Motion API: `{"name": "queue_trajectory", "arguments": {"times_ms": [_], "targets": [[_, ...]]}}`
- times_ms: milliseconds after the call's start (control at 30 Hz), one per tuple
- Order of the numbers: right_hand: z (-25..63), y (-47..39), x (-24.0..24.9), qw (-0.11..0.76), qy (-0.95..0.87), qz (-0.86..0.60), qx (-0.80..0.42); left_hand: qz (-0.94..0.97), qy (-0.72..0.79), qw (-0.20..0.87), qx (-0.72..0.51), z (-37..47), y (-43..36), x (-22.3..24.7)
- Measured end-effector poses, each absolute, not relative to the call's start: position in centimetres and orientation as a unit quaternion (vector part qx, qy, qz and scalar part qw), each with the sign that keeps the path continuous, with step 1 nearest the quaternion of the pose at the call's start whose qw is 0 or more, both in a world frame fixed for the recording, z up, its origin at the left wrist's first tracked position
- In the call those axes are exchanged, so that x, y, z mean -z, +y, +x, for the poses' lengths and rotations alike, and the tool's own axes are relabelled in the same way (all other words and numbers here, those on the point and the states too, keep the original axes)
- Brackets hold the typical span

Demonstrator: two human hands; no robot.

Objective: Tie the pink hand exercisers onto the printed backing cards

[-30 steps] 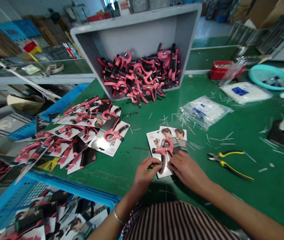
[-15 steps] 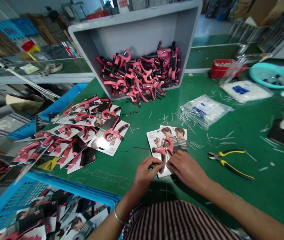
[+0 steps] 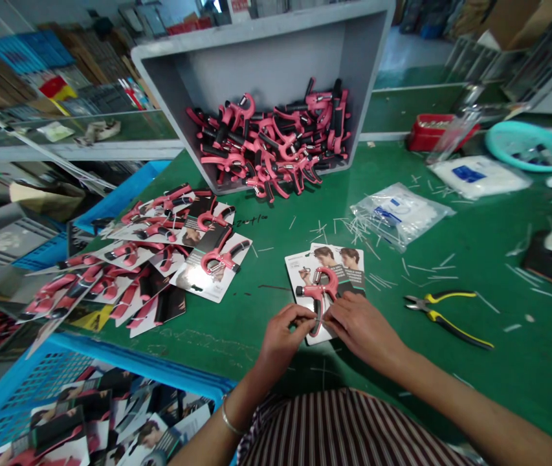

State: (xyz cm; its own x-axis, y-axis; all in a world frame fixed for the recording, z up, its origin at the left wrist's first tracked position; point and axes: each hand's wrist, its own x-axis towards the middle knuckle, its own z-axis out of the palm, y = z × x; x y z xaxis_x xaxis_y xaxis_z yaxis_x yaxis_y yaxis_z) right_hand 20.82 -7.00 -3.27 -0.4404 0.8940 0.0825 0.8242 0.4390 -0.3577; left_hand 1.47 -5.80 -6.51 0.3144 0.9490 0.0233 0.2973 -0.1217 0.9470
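Observation:
A pink and black hand gripper (image 3: 321, 291) lies on a printed card (image 3: 296, 270), on the green table in front of me. Beneath it and to its right are more cards (image 3: 354, 262). At the lower handle, my left hand (image 3: 285, 331) pinches with thumb and forefinger. My right hand (image 3: 359, 323) is closed right beside it, fingertips almost touching the left ones. Between the fingertips runs a thin strip, apparently a cable tie around the handle; the fingers mostly hide it. Yellow and black diagonal pliers (image 3: 431, 309) lie apart, right of my right hand.
A tilted grey bin (image 3: 261, 39) of hand grippers stands at the back. Carded grippers (image 3: 212, 265) are piled left, above a blue basket (image 3: 159, 366) of more. Rightward are loose white strips (image 3: 428, 268), plastic bags (image 3: 402, 213), a red box (image 3: 428, 129) and a turquoise basin (image 3: 503, 142).
My right fingertips have shifted very slightly left, closer to the left ones at the handle. The hand gripper, the cards and the pliers stay in place.

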Motion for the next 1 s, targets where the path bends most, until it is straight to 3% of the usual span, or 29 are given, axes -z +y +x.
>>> {"name": "queue_trajectory", "arguments": {"times_ms": [400, 667, 1000], "targets": [[20.2, -7.0, 3.6, 0.238, -0.787, -0.520, -0.233, 0.748, 0.452, 0.359, -0.327, 1.4, -6.0, 4.3], [20.5, -7.3, 4.1, 0.233, -0.805, -0.493, -0.232, 0.684, 0.461, 0.444, -0.351, 2.1, -6.4, 3.1], [19.2, -7.0, 5.4, 0.362, -0.755, -0.429, -0.339, 0.776, 0.513, 0.178, -0.321, 1.2, -7.3, 8.6]]}}
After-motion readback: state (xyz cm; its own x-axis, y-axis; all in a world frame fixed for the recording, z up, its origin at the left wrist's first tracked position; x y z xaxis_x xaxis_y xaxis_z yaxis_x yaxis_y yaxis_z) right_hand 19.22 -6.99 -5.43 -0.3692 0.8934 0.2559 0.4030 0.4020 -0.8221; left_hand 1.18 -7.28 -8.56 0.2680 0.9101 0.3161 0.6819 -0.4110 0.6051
